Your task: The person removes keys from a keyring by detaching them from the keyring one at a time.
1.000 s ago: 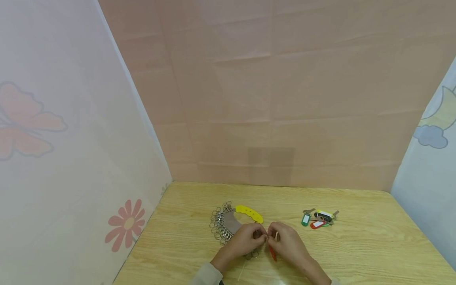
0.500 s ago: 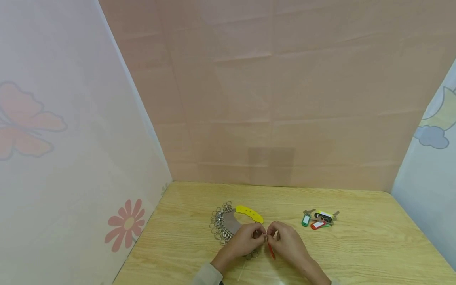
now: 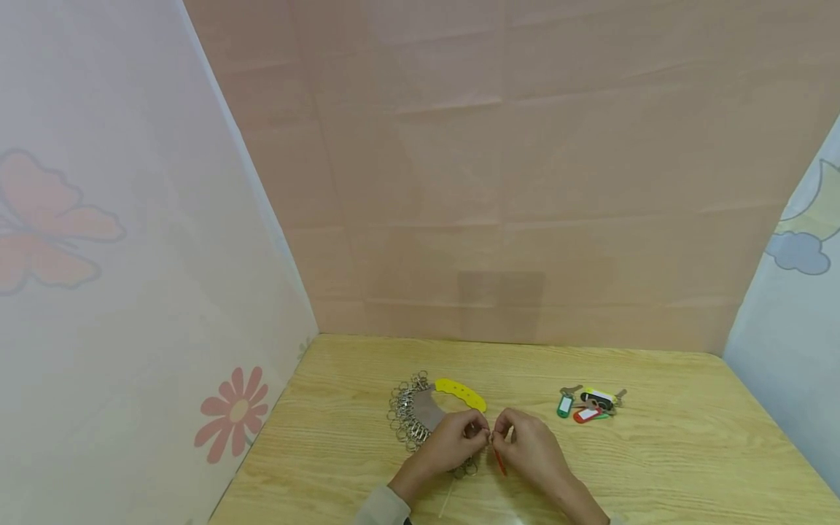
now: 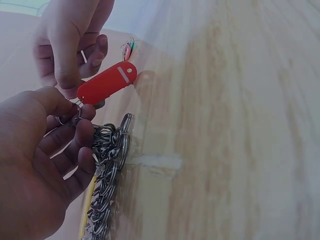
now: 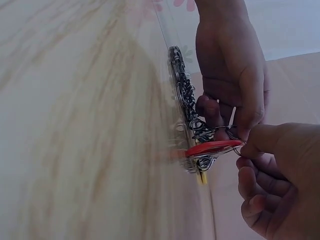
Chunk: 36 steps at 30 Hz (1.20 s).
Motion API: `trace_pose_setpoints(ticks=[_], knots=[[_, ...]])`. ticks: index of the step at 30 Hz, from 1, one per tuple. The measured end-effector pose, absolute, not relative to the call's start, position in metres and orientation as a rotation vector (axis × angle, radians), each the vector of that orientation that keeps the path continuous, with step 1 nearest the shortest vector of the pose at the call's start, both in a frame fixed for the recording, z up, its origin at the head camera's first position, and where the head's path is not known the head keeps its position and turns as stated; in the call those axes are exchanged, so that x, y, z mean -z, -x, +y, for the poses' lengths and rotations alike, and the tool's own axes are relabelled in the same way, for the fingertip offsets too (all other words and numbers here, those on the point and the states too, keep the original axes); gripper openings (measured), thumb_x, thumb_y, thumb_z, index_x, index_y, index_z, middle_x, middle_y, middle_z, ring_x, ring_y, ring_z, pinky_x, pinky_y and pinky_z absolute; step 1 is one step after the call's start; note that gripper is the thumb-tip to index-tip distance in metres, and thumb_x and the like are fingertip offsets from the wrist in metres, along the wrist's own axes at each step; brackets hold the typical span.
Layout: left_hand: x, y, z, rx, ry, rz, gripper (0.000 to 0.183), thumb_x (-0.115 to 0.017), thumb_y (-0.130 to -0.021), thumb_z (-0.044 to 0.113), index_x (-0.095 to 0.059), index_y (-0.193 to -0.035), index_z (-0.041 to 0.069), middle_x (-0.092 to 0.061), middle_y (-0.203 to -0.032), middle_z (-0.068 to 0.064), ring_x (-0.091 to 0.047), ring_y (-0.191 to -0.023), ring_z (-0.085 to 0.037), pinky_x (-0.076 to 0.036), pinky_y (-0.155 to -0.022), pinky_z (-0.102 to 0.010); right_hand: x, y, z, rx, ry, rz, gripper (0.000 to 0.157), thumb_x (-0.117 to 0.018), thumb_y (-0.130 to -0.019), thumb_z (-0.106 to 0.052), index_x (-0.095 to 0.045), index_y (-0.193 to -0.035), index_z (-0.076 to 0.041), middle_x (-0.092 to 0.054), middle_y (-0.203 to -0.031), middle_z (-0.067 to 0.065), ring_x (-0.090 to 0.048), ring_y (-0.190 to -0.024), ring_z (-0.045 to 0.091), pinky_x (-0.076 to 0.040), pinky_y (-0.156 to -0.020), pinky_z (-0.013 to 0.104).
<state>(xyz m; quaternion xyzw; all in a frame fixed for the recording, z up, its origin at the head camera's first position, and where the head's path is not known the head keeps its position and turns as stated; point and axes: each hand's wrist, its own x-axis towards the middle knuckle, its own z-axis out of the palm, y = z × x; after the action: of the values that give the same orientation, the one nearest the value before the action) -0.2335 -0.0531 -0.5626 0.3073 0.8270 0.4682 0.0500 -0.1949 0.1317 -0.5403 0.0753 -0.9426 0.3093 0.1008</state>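
My left hand (image 4: pixel 35 150) pinches a small metal ring (image 4: pixel 77 112) between thumb and fingers. Opposite it, the fingers of my right hand (image 3: pixel 534 448) pinch the ring end of a red key tag (image 4: pixel 107 82). The fingertips of both hands meet around the ring, partly hiding it. In the right wrist view the tag shows edge-on, pointing away from the fingers. Under and beside my left hand lies a fan-shaped key holder, with a brownish plate (image 3: pixel 428 410), a yellow handle (image 3: pixel 461 394) and many metal clips and rings (image 3: pixel 402 417) along its curved edge.
On the table to the right lies a small group of keys with tags: a green tag (image 3: pixel 565 405), a red tag (image 3: pixel 587 415) and a black one (image 3: pixel 596 398) among them. A left wall (image 3: pixel 164 219) and a back wall (image 3: pixel 525 182) enclose the wooden table (image 3: pixel 689 437).
The red key tag below my right fingers has swung slightly leftward and turned more edge-on. Both hands stay nearly in place, fingertips shifting only a little.
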Motion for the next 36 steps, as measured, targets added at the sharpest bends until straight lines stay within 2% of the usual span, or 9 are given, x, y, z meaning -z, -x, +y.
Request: trace_pose_setpoints(ticks=[13,19,25,31,36], knots=[[0.5644,0.2347,-0.0527,-1.413,-0.954,2.519,0.008,-0.06,-0.099,0.027,-0.067,-0.098,0.023,-0.064,-0.086,0.014,-0.052,-0.071,0.004,-0.048,-0.063,-0.016,0.539,0.1951,0.1318,-0.905,-0.24,-2.79,0.018,-0.075,-0.076,-0.01,-0.061,-0.075,-0.022,-0.056,-0.069,-0.018,-0.042,-0.049,-0.001,-0.033,-0.044,0.018],[0.5631,0.2346,-0.0521,-1.425,-0.942,2.49,0.01,-0.06,-0.1,0.029,-0.067,-0.098,0.023,-0.063,-0.085,0.015,-0.053,-0.072,0.004,-0.048,-0.064,-0.016,0.5394,0.1964,0.1337,-0.88,-0.273,-2.811,0.02,-0.073,-0.074,-0.012,-0.058,-0.072,-0.026,-0.053,-0.066,-0.017,-0.042,-0.049,-0.001,-0.034,-0.044,0.018],[0.5633,0.2346,-0.0521,-1.426,-0.945,2.477,0.012,-0.059,-0.1,0.031,-0.068,-0.098,0.024,-0.064,-0.085,0.014,-0.052,-0.071,0.004,-0.047,-0.063,-0.016,0.542,0.1974,0.1372,-0.836,-0.376,-2.833,0.018,-0.072,-0.075,-0.012,-0.059,-0.074,-0.025,-0.051,-0.065,-0.017,-0.04,-0.047,-0.002,-0.033,-0.043,0.018],[0.5619,0.2339,-0.0521,-1.414,-0.966,2.482,0.014,-0.058,-0.101,0.032,-0.069,-0.1,0.023,-0.067,-0.091,0.012,-0.053,-0.074,0.005,-0.048,-0.067,-0.016,0.5415,0.1969,0.1393,-0.729,-0.492,-2.81,0.011,-0.072,-0.078,-0.016,-0.062,-0.077,-0.019,-0.05,-0.067,-0.018,-0.037,-0.049,-0.005,-0.032,-0.044,0.017],[0.5633,0.2341,-0.0517,-1.409,-0.997,2.498,0.015,-0.058,-0.101,0.031,-0.07,-0.1,0.022,-0.068,-0.094,0.011,-0.054,-0.078,0.005,-0.048,-0.07,-0.015,0.5417,0.1965,0.1404,-0.668,-0.589,-2.734,0.017,-0.074,-0.076,-0.013,-0.06,-0.077,-0.023,-0.05,-0.069,-0.02,-0.036,-0.052,-0.006,-0.032,-0.046,0.016]])
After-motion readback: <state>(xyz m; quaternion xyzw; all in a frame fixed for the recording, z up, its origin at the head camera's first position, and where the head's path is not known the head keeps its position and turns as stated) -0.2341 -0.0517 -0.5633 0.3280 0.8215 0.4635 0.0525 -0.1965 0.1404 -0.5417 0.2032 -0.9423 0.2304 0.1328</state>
